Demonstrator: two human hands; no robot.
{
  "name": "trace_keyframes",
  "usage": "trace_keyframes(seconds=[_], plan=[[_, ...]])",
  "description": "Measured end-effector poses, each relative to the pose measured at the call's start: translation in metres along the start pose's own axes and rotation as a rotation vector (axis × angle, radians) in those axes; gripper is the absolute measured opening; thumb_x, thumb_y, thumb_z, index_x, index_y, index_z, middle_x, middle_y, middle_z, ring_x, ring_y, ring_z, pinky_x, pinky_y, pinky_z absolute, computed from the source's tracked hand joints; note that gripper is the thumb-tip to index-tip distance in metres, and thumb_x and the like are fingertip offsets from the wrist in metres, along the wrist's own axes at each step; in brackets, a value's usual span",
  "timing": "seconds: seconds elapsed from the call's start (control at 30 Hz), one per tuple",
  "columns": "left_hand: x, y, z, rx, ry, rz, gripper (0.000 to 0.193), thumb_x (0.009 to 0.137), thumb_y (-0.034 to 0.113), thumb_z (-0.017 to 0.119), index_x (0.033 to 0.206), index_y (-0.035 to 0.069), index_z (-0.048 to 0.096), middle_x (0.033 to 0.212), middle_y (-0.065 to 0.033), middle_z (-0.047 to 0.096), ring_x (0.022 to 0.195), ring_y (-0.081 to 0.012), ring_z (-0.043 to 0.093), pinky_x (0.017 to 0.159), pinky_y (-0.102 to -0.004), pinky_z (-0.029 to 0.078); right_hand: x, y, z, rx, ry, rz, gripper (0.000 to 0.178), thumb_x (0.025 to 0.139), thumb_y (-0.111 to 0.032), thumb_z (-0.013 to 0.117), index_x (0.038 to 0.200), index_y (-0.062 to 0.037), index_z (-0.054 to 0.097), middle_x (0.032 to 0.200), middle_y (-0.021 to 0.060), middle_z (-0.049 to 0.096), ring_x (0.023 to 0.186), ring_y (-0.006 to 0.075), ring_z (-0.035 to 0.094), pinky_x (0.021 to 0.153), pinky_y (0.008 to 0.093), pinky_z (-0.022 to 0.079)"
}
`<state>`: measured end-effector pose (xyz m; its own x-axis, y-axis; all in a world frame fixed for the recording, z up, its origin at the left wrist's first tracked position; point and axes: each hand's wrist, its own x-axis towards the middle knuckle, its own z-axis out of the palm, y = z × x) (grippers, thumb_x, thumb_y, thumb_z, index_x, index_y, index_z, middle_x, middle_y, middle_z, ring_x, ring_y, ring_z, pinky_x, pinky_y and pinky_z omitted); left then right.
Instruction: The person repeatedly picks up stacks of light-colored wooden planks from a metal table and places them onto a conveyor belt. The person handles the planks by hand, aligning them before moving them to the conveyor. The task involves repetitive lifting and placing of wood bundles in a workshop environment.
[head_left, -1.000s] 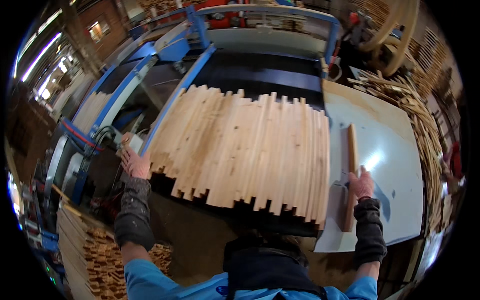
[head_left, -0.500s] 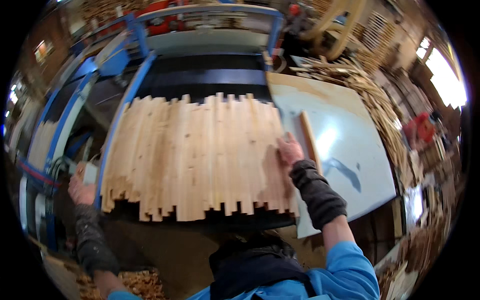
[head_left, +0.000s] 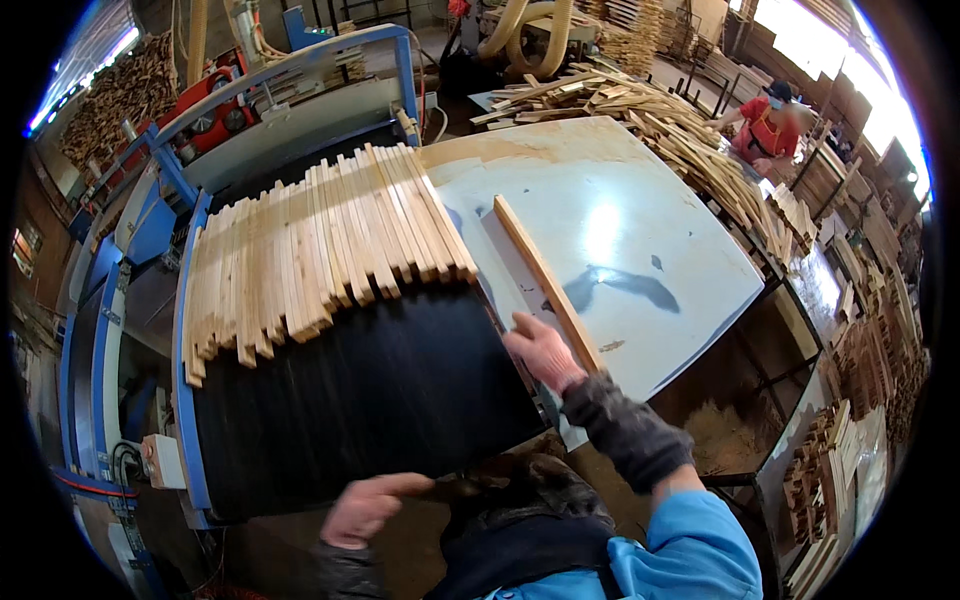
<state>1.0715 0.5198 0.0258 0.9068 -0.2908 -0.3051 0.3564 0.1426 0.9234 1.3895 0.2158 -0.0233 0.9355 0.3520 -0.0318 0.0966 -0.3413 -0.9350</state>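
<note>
Wooden strips (head_left: 320, 240) lie side by side across the far half of the black conveyor belt (head_left: 370, 375), their near ends uneven. My right hand (head_left: 543, 352) is over the belt's right edge, its index finger stretched out and nothing in it. Beside it, a single wooden strip (head_left: 545, 280) lies on the pale sheet-topped table (head_left: 680, 270). My left hand (head_left: 368, 508), slightly blurred, hovers at the belt's near edge with a finger pointing right, holding nothing. A small control box (head_left: 163, 462) sits at the belt's left side.
A blue machine frame (head_left: 290, 85) spans the far end of the belt. Loose wood offcuts (head_left: 660, 130) pile up behind the table. At the far right stands a person in red (head_left: 765, 135). Stacked wood pieces (head_left: 825, 490) line the right side.
The strips have moved away from me along the belt, baring its near half. My left hand has left the control box and come right; my right hand is off the strips. The view has turned right.
</note>
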Motion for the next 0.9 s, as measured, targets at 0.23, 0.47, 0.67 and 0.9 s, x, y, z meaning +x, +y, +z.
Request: trace_keyframes(seconds=[0.23, 0.47, 0.67, 0.9], plan=[[0.119, -0.032, 0.156, -0.186, -0.403, -0.395, 0.056, 0.108, 0.029, 0.064, 0.154, -0.002, 0.058, 0.157, -0.0167, 0.060, 0.146, -0.0271, 0.054, 0.126, -0.0380, 0.038, -0.179, -0.004, -0.061, 0.580, -0.419, 0.446, 0.055, 0.106, -0.024, 0.070, 0.154, -0.0019, 0.057, 0.130, 0.0083, 0.070, 0.113, 0.0166, 0.065, 0.101, 0.0316, 0.053], [0.188, -0.019, 0.245, 0.230, -0.603, -0.343, 0.048, 0.107, 0.024, 0.064, 0.146, -0.003, 0.065, 0.139, -0.0111, 0.072, 0.127, -0.0184, 0.064, 0.114, -0.0322, 0.047, -0.290, 0.079, -0.149, 0.701, -0.218, 0.651, 0.064, 0.106, -0.024, 0.072, 0.161, -0.0001, 0.049, 0.134, 0.0086, 0.071, 0.112, 0.0174, 0.068, 0.100, 0.0328, 0.055], [0.244, -0.064, 0.338, 0.204, -0.501, -0.299, 0.044, 0.105, 0.016, 0.062, 0.144, -0.005, 0.066, 0.137, -0.0130, 0.073, 0.127, -0.0180, 0.065, 0.112, -0.0312, 0.048, -0.354, 0.126, -0.255, 0.532, -0.168, 0.515, 0.061, 0.105, -0.035, 0.066, 0.156, -0.0033, 0.055, 0.121, 0.0052, 0.070, 0.103, 0.0134, 0.063, 0.090, 0.0307, 0.054], [0.325, -0.092, 0.533, 0.138, -0.789, -0.506, 0.053, 0.107, 0.017, 0.062, 0.154, -0.007, 0.056, 0.147, -0.0117, 0.066, 0.134, -0.0198, 0.060, 0.116, -0.0330, 0.045, -0.454, 0.196, -0.359, 0.768, 0.155, 0.532, 0.071, 0.107, -0.032, 0.069, 0.164, 0.0013, 0.044, 0.148, 0.0112, 0.065, 0.126, 0.0200, 0.063, 0.109, 0.0343, 0.051]])
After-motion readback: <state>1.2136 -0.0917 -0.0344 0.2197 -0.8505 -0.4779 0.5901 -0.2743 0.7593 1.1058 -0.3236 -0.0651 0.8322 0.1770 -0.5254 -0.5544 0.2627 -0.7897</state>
